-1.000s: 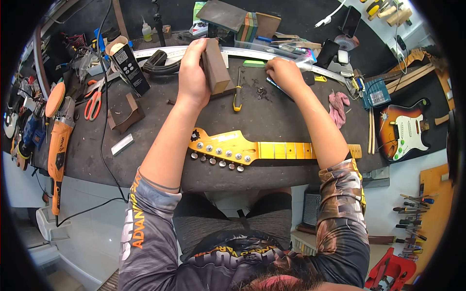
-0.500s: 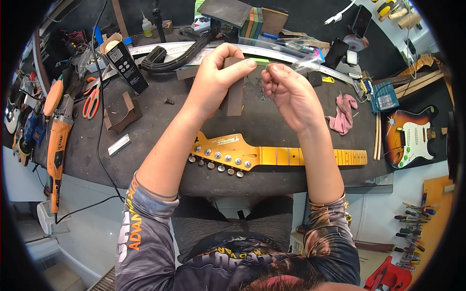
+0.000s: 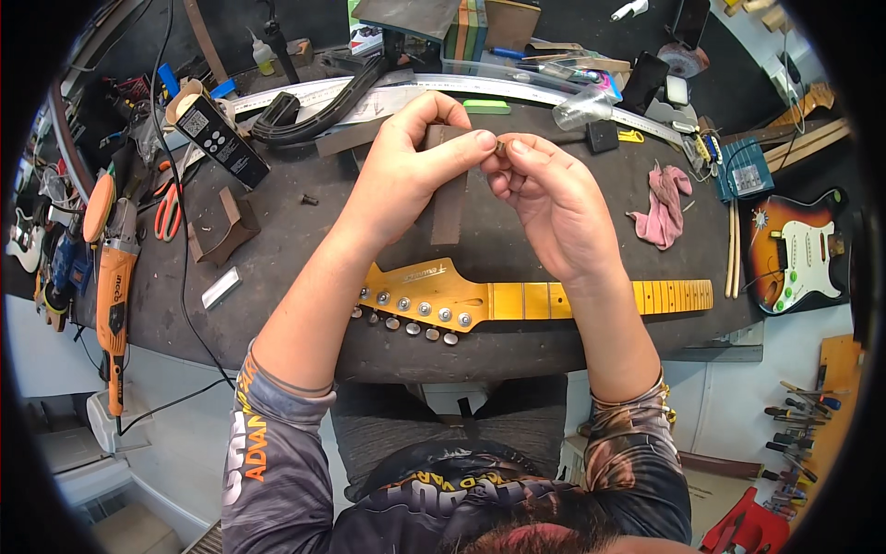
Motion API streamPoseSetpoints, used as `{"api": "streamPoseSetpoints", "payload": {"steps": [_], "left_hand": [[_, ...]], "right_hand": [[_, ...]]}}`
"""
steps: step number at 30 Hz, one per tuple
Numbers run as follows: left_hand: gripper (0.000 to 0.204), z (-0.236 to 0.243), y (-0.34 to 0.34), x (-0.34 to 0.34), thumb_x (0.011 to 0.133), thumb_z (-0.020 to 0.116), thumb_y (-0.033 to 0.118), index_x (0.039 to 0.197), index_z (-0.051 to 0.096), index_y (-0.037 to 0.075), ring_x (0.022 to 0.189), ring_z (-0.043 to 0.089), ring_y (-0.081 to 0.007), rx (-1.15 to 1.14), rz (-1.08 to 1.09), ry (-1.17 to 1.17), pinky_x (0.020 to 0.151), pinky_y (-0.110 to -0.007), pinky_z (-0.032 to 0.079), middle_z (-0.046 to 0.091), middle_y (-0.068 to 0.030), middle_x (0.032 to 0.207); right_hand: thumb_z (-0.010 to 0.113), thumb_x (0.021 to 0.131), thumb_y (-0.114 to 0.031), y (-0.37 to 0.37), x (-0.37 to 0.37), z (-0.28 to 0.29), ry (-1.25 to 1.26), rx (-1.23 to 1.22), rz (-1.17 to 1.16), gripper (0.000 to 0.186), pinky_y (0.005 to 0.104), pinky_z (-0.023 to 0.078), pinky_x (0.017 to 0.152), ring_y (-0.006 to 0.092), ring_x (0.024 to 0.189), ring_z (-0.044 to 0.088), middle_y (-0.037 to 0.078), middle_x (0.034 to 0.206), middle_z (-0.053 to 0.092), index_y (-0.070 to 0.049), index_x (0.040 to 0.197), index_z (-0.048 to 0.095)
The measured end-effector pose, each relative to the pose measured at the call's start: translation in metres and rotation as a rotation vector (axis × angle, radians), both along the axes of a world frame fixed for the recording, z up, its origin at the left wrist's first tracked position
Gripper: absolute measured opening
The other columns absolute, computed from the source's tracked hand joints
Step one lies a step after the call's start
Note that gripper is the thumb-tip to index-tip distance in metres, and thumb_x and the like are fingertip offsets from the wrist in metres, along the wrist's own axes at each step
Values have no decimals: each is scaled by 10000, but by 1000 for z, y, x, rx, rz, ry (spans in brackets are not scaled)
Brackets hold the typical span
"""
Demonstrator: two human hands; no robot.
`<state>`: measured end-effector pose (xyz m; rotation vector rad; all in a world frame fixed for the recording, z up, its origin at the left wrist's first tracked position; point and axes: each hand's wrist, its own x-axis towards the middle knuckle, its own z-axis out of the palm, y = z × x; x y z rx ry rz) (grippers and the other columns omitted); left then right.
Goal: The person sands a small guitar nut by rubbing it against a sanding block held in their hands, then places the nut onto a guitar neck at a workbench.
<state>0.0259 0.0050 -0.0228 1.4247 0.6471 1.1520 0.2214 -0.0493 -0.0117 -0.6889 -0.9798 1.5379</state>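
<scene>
My left hand [image 3: 406, 171] is closed around a flat brown strip [image 3: 448, 217], which hangs down past the thumb toward the bench; the fingers behind it are partly hidden. The fingertips of my right hand [image 3: 558, 194] pinch a tiny dark piece [image 3: 500, 146], too small to name, touching or nearly touching my left thumb tip. Below both hands a yellow guitar neck [image 3: 517, 301] lies across the bench, its headstock [image 3: 426, 288] with metal tuners under my left forearm and its fretted part passing under my right forearm.
Left are an orange power tool [image 3: 114, 295], orange-handled scissors [image 3: 169, 212], a black box [image 3: 217, 138] and a curved brown block [image 3: 223, 229]. Right lie a pink cloth [image 3: 663, 208] and a sunburst guitar body [image 3: 803, 249]. A long ruler [image 3: 526, 92] spans the back. A dark cable [image 3: 189, 277] crosses the left.
My right hand has come left, bringing its fingertips to my left thumb. The brown strip has come a little nearer to me with my left hand. The whole view has shifted slightly.
</scene>
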Motion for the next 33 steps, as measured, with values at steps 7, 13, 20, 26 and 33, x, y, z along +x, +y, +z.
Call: {"api": "streamPoseSetpoints", "payload": {"steps": [7, 13, 20, 26, 33], "left_hand": [[259, 4, -4, 0, 961, 818, 247, 1039, 641, 76, 809, 599, -43, 1, 26, 14, 719, -222, 476, 663, 24, 892], [283, 3, -6, 2, 968, 826, 267, 1060, 650, 65, 853, 627, -44, -55, -28, -73, 768, -222, 494, 682, 20, 899], [220, -2, -6, 7, 1050, 735, 251, 1088, 617, 70, 837, 610, -77, -67, -90, -115, 781, -239, 502, 655, -6, 945], [238, -1, -9, 8, 1054, 735, 280, 1090, 626, 72, 837, 616, -80, -66, -43, -83, 780, -242, 508, 667, -2, 954], [199, 0, -12, 7, 1051, 727, 247, 1091, 635, 76, 832, 621, -73, -44, 12, -52, 775, -240, 511, 668, 1, 937]], "right_hand": [[672, 1072, -182, -2, 1, 2, -23, 3, 4, 239, 256, 512, 872, 94, 915, 641, 71, 1074, 771, 13, 1199, 728], [694, 1056, -156, -4, 1, 5, -15, 3, 19, 238, 258, 509, 868, 92, 914, 634, 78, 1076, 772, 21, 1211, 725], [709, 1046, -129, -7, -1, 6, -65, 66, -16, 241, 255, 515, 886, 93, 947, 657, 79, 1077, 770, 28, 1228, 716], [707, 1047, -85, -13, -12, 9, -200, 216, -185, 211, 242, 540, 877, 83, 982, 676, 54, 1072, 754, 30, 1224, 695], [712, 1032, -19, -14, -13, 2, -349, 414, -385, 163, 237, 556, 893, 82, 972, 685, 45, 1091, 744, 7, 1192, 696]]}}
